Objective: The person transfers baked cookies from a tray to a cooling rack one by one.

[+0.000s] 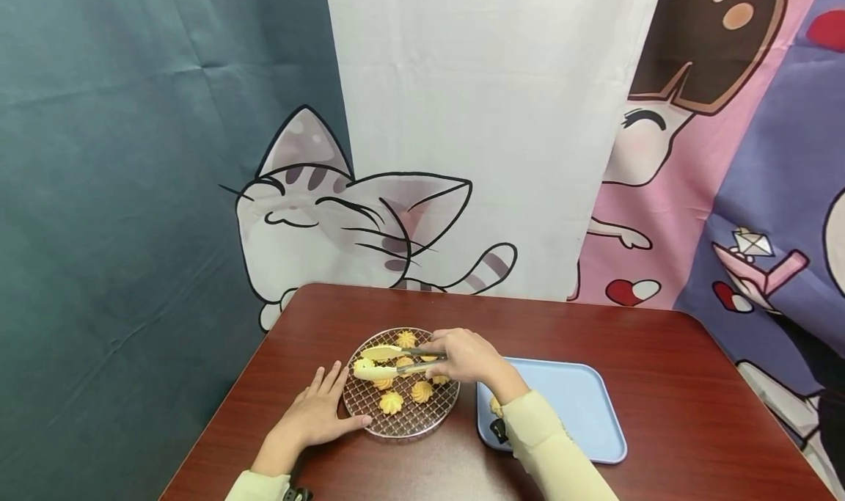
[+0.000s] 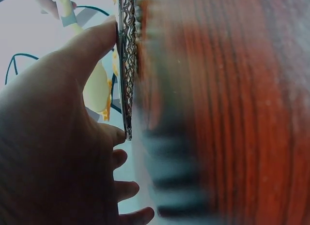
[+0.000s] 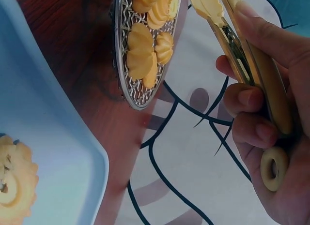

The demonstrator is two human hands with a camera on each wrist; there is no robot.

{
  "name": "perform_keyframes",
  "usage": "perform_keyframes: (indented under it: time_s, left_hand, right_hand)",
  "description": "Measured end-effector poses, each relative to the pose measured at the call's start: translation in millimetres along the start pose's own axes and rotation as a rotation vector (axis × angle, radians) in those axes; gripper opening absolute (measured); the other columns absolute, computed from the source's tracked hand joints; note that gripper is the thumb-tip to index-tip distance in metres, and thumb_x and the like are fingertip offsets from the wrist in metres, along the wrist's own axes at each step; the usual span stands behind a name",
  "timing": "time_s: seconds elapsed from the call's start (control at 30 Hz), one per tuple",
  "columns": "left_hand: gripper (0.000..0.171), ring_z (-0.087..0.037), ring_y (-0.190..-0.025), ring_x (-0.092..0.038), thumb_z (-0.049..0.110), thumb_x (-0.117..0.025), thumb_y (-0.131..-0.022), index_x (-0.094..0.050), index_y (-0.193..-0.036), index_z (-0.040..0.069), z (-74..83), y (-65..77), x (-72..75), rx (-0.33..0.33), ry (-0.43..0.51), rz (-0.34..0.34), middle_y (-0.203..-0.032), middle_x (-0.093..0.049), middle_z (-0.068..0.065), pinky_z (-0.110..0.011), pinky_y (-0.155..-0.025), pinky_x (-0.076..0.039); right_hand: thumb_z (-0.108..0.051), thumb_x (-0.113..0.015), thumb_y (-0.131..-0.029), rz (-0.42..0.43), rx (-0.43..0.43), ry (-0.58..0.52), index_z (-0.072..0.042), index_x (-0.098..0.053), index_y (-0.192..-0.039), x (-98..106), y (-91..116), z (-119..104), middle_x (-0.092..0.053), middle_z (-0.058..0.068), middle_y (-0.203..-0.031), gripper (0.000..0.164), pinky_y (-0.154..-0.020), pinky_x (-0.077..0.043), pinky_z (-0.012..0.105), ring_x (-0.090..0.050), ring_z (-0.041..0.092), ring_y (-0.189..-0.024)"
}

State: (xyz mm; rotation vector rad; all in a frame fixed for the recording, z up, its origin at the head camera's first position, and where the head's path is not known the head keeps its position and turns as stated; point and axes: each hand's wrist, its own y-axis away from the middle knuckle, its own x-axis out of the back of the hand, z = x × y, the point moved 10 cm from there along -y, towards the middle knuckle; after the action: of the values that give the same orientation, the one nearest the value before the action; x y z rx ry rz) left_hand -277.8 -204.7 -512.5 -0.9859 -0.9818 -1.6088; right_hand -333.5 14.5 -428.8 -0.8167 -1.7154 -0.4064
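Note:
My right hand (image 1: 464, 354) grips a pair of tongs with pale yellow tips (image 1: 375, 373) over a round wire rack (image 1: 416, 422). Piped swirl cookies (image 1: 392, 403) are spread across the mesh. In the head view the parted tips lie on either side of a cookie (image 1: 364, 364) near the rack's left rim. My left hand (image 1: 315, 413) has its fingers spread, with thumb and index finger at the rack's left rim. The left wrist view shows the thumb and index finger against that rim (image 2: 127, 89). Right of the rack, a light blue tray (image 1: 581, 406) is partly covered by my right forearm.
A cookie (image 3: 17, 186) lies on the tray, beside the right sleeve in the head view. All of this stands on a dark red wooden table (image 1: 667, 384). Behind it hang curtains (image 1: 488, 119) printed with cartoon figures.

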Motion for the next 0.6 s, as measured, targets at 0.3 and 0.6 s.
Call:
perform_keyframes:
  time_s: [0.3, 0.6]
  left_hand:
    - [0.114, -0.049, -0.152, -0.016, 0.077, -0.064, -0.080, -0.028, -0.160, 0.004, -3.0, -1.5, -3.1, 0.005, 0.001, 0.002, -0.167, -0.021, -0.018, -0.071, -0.113, -0.026]
    - [0.115, -0.050, -0.151, -0.016, 0.076, -0.065, -0.080, -0.027, -0.159, 0.002, -3.0, -1.1, -2.8, 0.003, 0.007, -0.003, -0.166, -0.021, -0.020, -0.071, -0.112, -0.026]
  right_hand:
    - [-0.039, -0.084, -0.082, 0.007, -0.013, 0.007, -0.027, -0.070, -0.133, 1.3, 4.6, 5.1, -0.067, -0.010, -0.106, 0.054, -0.068, -0.050, 0.029, -0.059, 0.009, -0.080]
    - [-0.038, -0.086, -0.080, 0.056, -0.001, 0.009, -0.024, -0.071, -0.131, 17.6, 25.6, 12.0, -0.063, -0.016, -0.096, 0.055, -0.063, -0.046, 0.025, -0.051, 0.003, -0.071]
